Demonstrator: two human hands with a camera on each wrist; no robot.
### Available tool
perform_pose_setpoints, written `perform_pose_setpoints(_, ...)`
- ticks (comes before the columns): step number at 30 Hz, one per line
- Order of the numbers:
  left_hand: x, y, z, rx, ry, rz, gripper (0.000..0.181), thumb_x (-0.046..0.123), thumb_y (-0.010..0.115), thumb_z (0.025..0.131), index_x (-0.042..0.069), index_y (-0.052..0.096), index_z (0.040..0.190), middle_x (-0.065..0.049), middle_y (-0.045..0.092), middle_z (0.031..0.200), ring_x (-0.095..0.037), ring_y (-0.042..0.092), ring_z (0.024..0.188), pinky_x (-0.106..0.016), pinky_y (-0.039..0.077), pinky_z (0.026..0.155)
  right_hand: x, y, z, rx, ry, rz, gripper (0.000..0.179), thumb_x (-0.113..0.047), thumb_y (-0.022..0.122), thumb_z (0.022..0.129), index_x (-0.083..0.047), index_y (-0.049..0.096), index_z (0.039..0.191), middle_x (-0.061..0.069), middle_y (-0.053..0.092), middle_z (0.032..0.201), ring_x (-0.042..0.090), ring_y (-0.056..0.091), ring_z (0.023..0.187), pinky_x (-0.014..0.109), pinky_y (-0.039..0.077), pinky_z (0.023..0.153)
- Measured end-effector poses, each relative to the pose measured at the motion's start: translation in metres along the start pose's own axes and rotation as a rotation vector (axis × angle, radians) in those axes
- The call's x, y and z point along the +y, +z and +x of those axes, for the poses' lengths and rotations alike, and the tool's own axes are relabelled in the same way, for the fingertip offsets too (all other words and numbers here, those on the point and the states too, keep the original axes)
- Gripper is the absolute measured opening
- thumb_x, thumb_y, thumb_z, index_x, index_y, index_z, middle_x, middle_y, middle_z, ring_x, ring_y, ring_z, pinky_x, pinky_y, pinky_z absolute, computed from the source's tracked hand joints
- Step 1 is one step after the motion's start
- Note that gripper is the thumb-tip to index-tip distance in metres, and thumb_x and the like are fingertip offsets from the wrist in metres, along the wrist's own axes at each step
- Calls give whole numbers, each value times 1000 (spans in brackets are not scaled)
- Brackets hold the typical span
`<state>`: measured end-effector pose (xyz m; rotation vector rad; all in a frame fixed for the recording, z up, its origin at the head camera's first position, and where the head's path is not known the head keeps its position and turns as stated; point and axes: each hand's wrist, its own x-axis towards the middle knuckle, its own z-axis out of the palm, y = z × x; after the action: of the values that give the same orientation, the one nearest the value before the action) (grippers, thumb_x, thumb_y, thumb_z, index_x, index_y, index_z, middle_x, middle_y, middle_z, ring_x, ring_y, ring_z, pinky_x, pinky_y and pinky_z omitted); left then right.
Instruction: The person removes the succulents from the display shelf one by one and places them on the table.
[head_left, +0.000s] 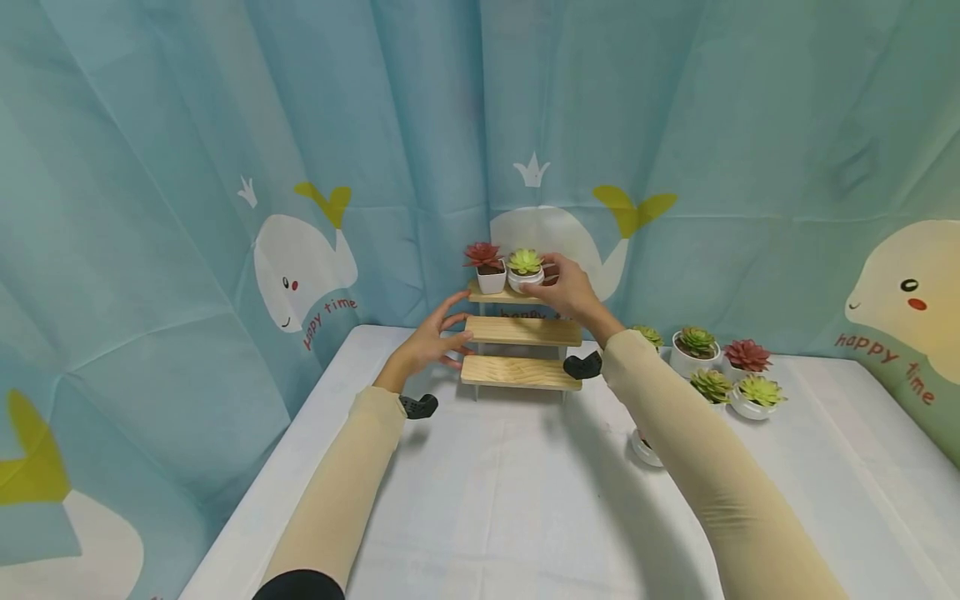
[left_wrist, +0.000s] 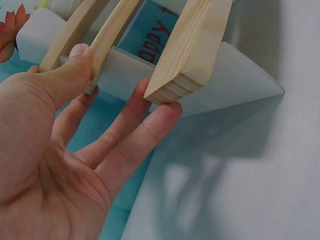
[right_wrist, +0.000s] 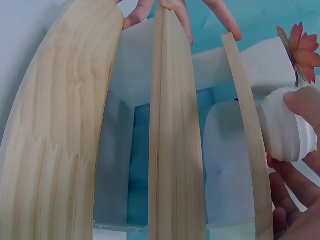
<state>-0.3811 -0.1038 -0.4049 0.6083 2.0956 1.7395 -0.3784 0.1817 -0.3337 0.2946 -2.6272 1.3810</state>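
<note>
A three-tier wooden stand (head_left: 525, 331) with pale translucent side panels stands near the back of the table. My left hand (head_left: 429, 337) holds its left side; in the left wrist view the thumb presses on the middle board (left_wrist: 107, 42), while two fingers touch the end of the bottom board (left_wrist: 185, 75). On the top tier, my right hand (head_left: 568, 290) pinches a round white pot (right_wrist: 287, 125) holding a light green succulent (head_left: 525, 262). Just left of it on that tier sits a square white pot (head_left: 491, 282) with a red succulent (head_left: 483, 254). Both lower boards carry nothing.
Several potted succulents stand at the right, among them a dark green one (head_left: 696, 342), a red one (head_left: 747, 356) and a light green one (head_left: 761, 390). Another white pot (head_left: 647, 450) is partly behind my right sleeve. A blue curtain (head_left: 420, 125) hangs behind the white tabletop (head_left: 480, 500).
</note>
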Motion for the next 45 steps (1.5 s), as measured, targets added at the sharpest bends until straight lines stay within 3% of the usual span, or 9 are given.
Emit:
perform_pose_setpoints(7,-2,0,0,-2,-13,-2,78,17,65,103,44,21,162,-11,26,167,-37,71,102,-54,61,78,3,-3,-3,-11,-20,8,64,-26,79,93,-3,51,145,20,62,130,33,61,116,48,54,95)
perform_pose_setpoints(16,0,0,2,-3,-2,-12,78,17,65,103,45,22,162,-12,26,168,-48,65,111,-54,61,77,-1,-13,-6,8,-64,4,61,-23,77,94,-1,50,145,23,61,133,36,63,113,47,55,93)
perform_pose_setpoints(23,2,-1,2,1,0,2,78,17,65,103,43,21,162,-12,26,167,-42,69,104,-54,61,78,-7,-20,-8,36,-86,-12,61,-23,78,92,-1,52,143,22,62,134,35,65,111,47,56,91)
perform_pose_setpoints(40,3,0,1,3,-1,2,79,15,65,103,43,21,163,-13,26,167,-42,70,102,-53,61,77,-6,-23,-17,34,-89,5,62,-22,79,92,-3,51,145,21,61,135,35,64,111,46,55,90)
perform_pose_setpoints(45,2,-1,0,-2,2,-1,79,15,64,103,42,20,163,-13,25,168,-48,66,109,-53,61,76,-4,-25,-21,46,-91,-5,63,-22,80,91,-4,52,145,20,62,136,34,64,110,46,54,91)
